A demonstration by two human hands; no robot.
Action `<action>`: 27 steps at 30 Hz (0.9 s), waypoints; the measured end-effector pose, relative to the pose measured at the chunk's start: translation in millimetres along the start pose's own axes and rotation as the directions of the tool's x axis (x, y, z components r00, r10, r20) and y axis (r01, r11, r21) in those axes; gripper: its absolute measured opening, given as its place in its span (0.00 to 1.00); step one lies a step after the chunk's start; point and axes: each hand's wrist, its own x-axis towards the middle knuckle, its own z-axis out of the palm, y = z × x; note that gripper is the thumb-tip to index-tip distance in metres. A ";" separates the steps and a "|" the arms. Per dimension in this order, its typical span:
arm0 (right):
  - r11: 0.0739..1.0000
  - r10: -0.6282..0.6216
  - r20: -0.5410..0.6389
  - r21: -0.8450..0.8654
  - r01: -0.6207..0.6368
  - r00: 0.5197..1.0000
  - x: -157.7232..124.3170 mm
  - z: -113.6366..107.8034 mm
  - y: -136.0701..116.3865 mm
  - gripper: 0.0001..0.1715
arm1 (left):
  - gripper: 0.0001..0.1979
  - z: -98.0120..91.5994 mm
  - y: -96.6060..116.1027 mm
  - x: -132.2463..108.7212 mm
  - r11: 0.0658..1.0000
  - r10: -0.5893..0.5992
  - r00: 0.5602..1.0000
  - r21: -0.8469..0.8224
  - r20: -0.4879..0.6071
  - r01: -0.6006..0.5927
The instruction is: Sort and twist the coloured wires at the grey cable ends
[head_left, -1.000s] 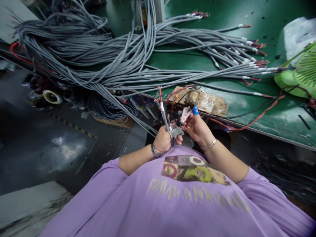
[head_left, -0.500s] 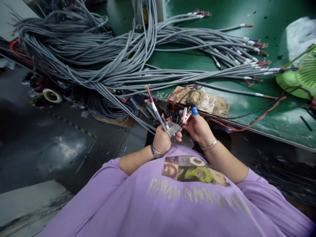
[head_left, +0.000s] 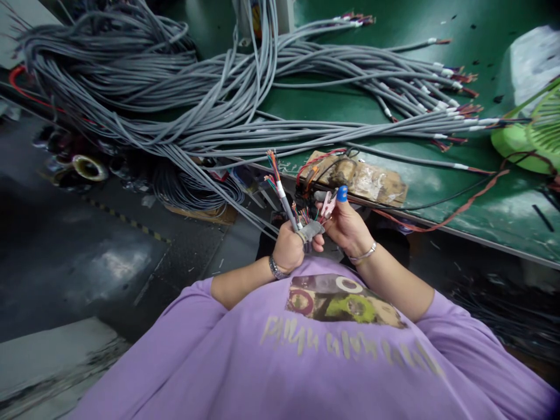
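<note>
My left hand (head_left: pixel 289 249) is closed around grey multi-core cables (head_left: pixel 286 207). Their stripped ends point up and fan out into thin coloured wires (head_left: pixel 272 163). A worn grey covering (head_left: pixel 310 230) wraps its thumb. Close by on the right, my right hand (head_left: pixel 347 228), its thumb in a blue finger cot (head_left: pixel 342 193), pinches a pale pink clip (head_left: pixel 327 204). The clip sits right beside the short coloured wires at the left thumb; whether its jaws bite on a wire cannot be made out.
A large bundle of grey cables (head_left: pixel 210 87) lies over the green table (head_left: pixel 420 192). Near the table edge rests a taped cardboard piece (head_left: pixel 367 178) with red and black leads. A green fan (head_left: pixel 542 131) stands at right. Coiled cable (head_left: pixel 188 189) and tape rolls (head_left: pixel 90 167) lie below, left.
My right hand has shifted slightly left with the pink clip, closer to the wires. The cables in my left hand have tilted a little to the right.
</note>
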 end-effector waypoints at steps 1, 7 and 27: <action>1.000 -0.013 -0.024 0.014 0.013 1.000 -0.2 0.4 0.5 0.36 | 0.23 -0.2 -0.3 -0.5 1.000 -0.007 1.000 0.009 0.002 0.006; 0.999 -0.032 -0.097 0.014 0.033 0.995 -6.8 1.5 1.5 0.38 | 0.22 -8.1 -3.9 -5.3 1.000 0.015 1.000 0.020 0.019 -0.015; 0.990 -0.142 -0.126 -0.023 0.141 0.982 -6.0 -2.4 -1.6 0.28 | 0.15 -11.4 8.7 1.9 0.827 0.393 0.919 0.422 0.040 -0.372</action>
